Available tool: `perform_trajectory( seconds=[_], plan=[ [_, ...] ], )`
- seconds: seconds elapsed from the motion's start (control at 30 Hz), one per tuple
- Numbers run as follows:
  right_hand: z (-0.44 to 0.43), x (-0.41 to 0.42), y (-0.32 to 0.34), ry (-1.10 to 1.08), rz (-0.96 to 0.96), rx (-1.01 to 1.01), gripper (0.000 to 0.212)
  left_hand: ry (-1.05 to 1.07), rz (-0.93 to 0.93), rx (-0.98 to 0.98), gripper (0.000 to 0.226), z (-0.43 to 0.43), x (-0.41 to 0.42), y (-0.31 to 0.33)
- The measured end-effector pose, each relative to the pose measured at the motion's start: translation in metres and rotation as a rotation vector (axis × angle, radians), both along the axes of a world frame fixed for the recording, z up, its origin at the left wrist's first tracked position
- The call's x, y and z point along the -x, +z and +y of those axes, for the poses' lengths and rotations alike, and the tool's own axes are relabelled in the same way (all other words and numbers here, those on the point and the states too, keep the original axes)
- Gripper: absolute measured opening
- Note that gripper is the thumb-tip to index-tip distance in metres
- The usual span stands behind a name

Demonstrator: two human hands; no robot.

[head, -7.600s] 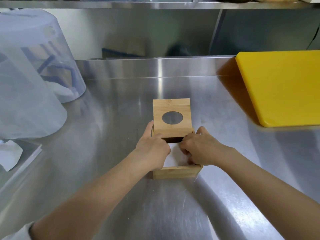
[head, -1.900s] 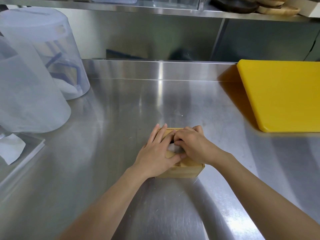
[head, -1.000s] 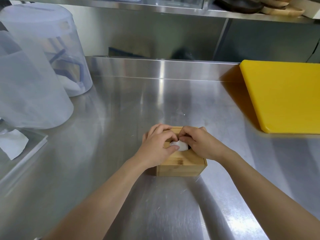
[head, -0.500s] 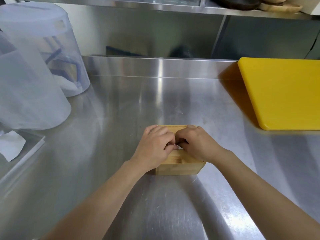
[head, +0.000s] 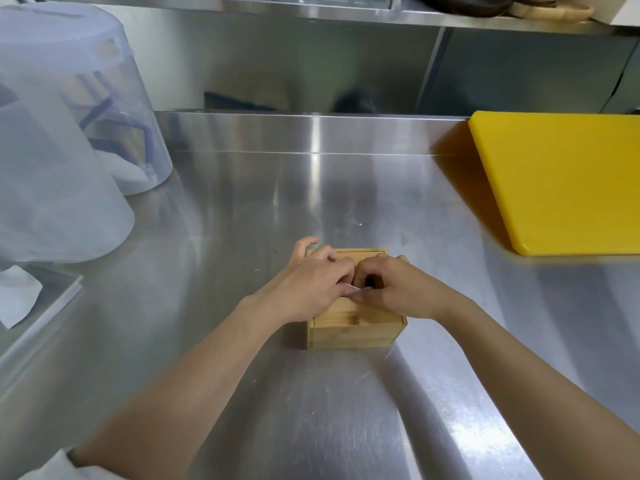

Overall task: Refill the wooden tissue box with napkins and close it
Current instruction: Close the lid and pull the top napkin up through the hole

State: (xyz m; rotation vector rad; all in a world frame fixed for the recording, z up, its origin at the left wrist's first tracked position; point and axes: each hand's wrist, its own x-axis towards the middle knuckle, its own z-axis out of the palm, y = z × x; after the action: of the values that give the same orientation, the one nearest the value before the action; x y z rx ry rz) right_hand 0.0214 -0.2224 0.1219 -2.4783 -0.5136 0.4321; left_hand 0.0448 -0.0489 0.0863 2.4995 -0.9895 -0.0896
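Note:
The wooden tissue box (head: pixel 356 331) stands on the steel counter in the middle of the view, with its sliding lid fully on. Both hands rest on top of the lid, over its round hole. My left hand (head: pixel 311 282) and my right hand (head: pixel 394 289) meet fingertip to fingertip, pinching a small white edge of napkin (head: pixel 356 289) that shows between them. The hole itself and the rest of the napkins inside are hidden by my fingers.
A yellow cutting board (head: pixel 561 181) lies at the right. Two large translucent plastic containers (head: pixel 65 133) stand at the left, with a loose white napkin (head: pixel 17 296) on a clear tray below them. A steel shelf runs along the back.
The lid, half open several seconds ago, is now slid shut. In the last second my fingers stayed over the hole, working the white napkin, of which less shows now.

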Motion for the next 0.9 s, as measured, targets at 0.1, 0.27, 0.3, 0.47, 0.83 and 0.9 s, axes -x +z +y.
perform_trajectory(
  seconds=[0.1, 0.27, 0.3, 0.47, 0.83, 0.9],
  plan=[
    [0.0, -0.002, 0.001, -0.01, 0.006, -0.007, 0.012, 0.007, 0.057, 0.124, 0.019, 0.003, 0.002, -0.001],
    [-0.001, -0.004, -0.004, -0.052, -0.023, -0.07, 0.01, -0.002, 0.198, 0.35, 0.014, 0.004, -0.001, 0.005],
    [-0.002, -0.004, -0.004, -0.058, -0.033, -0.085, 0.009, -0.001, 0.232, 0.364, 0.015, 0.004, -0.001, 0.007],
    [-0.005, -0.003, -0.006, -0.054, -0.069, -0.067, 0.011, -0.006, 0.266, 0.069, 0.036, 0.0, -0.009, 0.012],
    [-0.007, -0.01, 0.012, 0.11, 0.074, 0.243, 0.017, -0.176, 0.068, -0.183, 0.018, -0.002, -0.012, 0.021],
    [-0.007, -0.009, 0.009, 0.089, 0.071, 0.228, 0.017, -0.173, 0.061, -0.136, 0.017, 0.0, -0.01, 0.018]
  ],
)
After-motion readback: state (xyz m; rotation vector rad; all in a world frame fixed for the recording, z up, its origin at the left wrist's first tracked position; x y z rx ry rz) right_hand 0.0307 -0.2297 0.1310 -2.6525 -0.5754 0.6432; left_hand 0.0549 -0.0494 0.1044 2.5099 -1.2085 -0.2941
